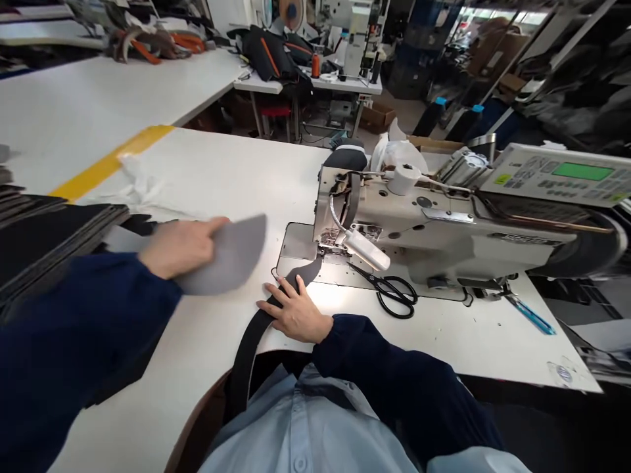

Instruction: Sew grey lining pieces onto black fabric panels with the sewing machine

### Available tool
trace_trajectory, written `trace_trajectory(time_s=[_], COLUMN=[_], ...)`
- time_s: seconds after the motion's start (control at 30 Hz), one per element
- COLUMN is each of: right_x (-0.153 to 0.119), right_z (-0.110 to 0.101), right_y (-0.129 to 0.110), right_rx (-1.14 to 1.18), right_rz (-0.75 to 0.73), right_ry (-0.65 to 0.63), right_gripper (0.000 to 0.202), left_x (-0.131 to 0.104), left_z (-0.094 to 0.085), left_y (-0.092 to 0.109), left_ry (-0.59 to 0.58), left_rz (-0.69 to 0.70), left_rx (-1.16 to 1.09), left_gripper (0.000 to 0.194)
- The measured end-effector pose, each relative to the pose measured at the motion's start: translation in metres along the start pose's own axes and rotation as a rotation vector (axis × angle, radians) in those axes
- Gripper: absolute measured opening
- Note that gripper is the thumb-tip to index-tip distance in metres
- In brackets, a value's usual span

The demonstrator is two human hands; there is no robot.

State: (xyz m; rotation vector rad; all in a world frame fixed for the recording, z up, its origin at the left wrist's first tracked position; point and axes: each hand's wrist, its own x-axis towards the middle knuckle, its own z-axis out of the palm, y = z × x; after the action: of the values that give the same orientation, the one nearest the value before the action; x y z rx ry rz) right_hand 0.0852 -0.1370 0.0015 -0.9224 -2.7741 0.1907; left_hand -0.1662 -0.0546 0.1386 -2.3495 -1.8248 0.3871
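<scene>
My left hand (183, 248), blurred by motion, is closed on a flat grey fabric piece (239, 253) with a rounded edge, over the table left of the sewing machine. Fingers spread, my right hand (298, 314) lies flat on a black fabric strip (249, 338). One end of that strip reaches the needle area of the sewing machine (374, 217); the other drops over the table edge toward my lap. Black-handled scissors (394, 292) lie on the table right of my right hand, their blades toward the presser foot.
Stacks of dark cut pieces (64, 243) stand at the left. A crumpled white cloth (140, 184) lies near yellow tape (113, 161) on the table. A blue cutter (532, 315) is at the right, below the control panel (562, 174). Another machine (357, 43) stands behind.
</scene>
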Motion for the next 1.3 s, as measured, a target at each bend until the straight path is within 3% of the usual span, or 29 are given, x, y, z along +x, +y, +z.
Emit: trace_trajectory(time_s=[0.1, 0.17, 0.23, 0.4, 0.53, 0.63, 0.8, 1.0, 1.1, 1.2, 1.3], right_x=[0.007, 0.010, 0.011, 0.011, 0.011, 0.010, 0.010, 0.006, 0.005, 0.005, 0.005], right_z=[0.004, 0.007, 0.010, 0.007, 0.000, -0.002, -0.003, -0.003, -0.003, -0.003, -0.001], right_y=[0.007, 0.011, 0.015, 0.013, 0.013, 0.016, 0.017, 0.014, 0.014, 0.015, 0.016], right_rx=[0.023, 0.020, 0.001, -0.041, 0.004, 0.027, 0.042, 0.038, 0.029, 0.015, -0.004], right_rz=[0.006, 0.003, -0.002, 0.031, 0.019, 0.001, 0.004, 0.124, 0.123, 0.099, 0.065], right_ry=[-0.043, -0.045, -0.033, -0.064, -0.132, -0.164, -0.206, -0.117, -0.095, -0.075, -0.067], right_gripper=[0.033, 0.030, 0.028, 0.033, 0.032, 0.031, 0.031, 0.039, 0.043, 0.041, 0.040], left_x=[0.005, 0.003, 0.001, 0.009, 0.021, 0.027, 0.028, 0.023, 0.021, 0.022, 0.028], left_z=[0.014, 0.027, 0.037, 0.033, 0.020, 0.017, 0.022, 0.018, 0.011, 0.007, 0.005], left_y=[0.071, 0.092, 0.101, 0.126, 0.150, 0.153, 0.150, 0.160, 0.164, 0.169, 0.177], left_ry=[-0.165, -0.264, -0.303, -0.234, -0.181, -0.189, -0.172, -0.239, -0.266, -0.218, -0.207], left_rz=[0.335, 0.554, 0.631, 0.578, 0.531, 0.565, 0.590, 0.470, 0.404, 0.408, 0.438], left_rx=[-0.103, -0.192, -0.235, -0.156, -0.109, -0.131, -0.172, -0.099, -0.089, -0.094, -0.066], left_gripper=[0.059, 0.065, 0.074, 0.078, 0.053, 0.039, 0.042, 0.048, 0.055, 0.064, 0.055])
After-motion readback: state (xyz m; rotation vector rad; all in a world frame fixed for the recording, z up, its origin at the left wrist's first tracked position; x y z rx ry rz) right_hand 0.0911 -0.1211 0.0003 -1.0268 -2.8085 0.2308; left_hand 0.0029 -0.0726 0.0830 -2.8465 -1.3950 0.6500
